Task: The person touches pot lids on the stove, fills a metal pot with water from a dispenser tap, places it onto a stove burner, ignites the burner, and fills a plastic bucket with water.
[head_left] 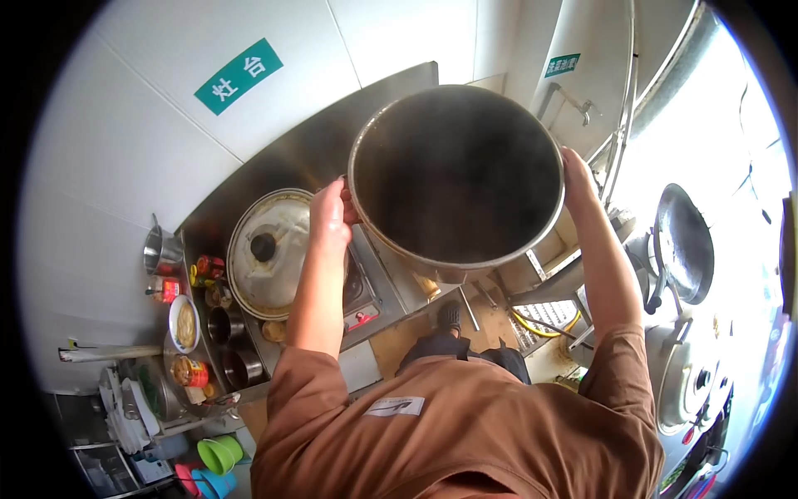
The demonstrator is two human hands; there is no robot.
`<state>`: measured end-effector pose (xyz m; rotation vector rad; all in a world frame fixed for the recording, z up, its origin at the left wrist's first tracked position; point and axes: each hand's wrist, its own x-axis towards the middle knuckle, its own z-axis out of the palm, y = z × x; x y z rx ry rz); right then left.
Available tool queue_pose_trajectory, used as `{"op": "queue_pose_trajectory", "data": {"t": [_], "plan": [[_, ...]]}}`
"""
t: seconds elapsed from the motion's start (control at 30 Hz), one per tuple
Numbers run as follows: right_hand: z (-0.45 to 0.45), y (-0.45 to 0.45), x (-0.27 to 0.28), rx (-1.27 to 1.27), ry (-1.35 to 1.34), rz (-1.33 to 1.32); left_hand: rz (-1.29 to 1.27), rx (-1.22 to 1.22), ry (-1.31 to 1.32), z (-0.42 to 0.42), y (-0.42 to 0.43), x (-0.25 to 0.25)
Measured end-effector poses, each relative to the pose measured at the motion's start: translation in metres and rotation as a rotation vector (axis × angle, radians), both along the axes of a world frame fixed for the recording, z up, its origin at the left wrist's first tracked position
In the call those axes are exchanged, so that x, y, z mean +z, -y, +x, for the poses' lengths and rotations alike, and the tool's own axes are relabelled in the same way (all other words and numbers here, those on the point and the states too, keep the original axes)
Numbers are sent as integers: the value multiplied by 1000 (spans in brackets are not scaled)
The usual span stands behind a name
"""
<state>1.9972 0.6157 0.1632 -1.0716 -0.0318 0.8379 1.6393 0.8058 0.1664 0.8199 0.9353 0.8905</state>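
Observation:
A large, deep metal stockpot (pixel 457 264) is held up in front of me, its dark mouth facing me with haze over it. What is inside, if anything, is too dark to make out. My left hand (pixel 332 208) grips the pot's left side, fingers curled at the rim. On the opposite side my right hand (pixel 578 176) is closed against the pot, its fingers mostly hidden behind it. Just left of my left forearm lies a round metal lid (pixel 278 218) with a black knob, on the stove counter.
Jars (pixel 189 371), a white oval bowl (pixel 184 323) and small pots (pixel 243 368) crowd the counter's left end. A wok (pixel 683 243) and a lidded pot (pixel 683 374) stand at right. Beyond the stockpot is a wall tap (pixel 586 110). Coloured buckets (pixel 219 454) sit at lower left.

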Motion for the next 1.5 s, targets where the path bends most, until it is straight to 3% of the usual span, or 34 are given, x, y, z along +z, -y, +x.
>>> {"op": "queue_pose_trajectory", "data": {"t": [0.27,0.5,0.73,1.17,1.23,1.27,1.3,1.33,1.37,1.43,1.47,1.5], "plan": [[51,-92,-30,146,-23,66,-48,78,-72,39,-43,-6],[84,-139,-67,230,-71,68,-44,174,-87,50,-74,-41],[88,-146,-66,178,-41,30,-81,211,-103,63,-76,-46],[88,-126,-86,317,-74,156,-115,224,-158,61,-94,-55],[81,-116,-93,58,147,130,-97,248,-130,58,-92,-58],[74,-105,-101,-84,154,45,-75,270,-92,62,-75,-42],[69,-87,-123,-43,190,24,-3,408,-251,66,-55,-28],[60,-67,-153,-1,228,7,-2,426,-263,63,-37,-23],[38,-47,-182,44,277,-97,154,443,-306,55,-19,-21],[-14,-7,-282,225,448,-411,384,366,-353,45,43,-7],[-37,16,-316,507,182,-446,404,332,-417,50,84,2],[-63,31,-334,492,-112,-518,391,245,-397,28,114,-14]]}}
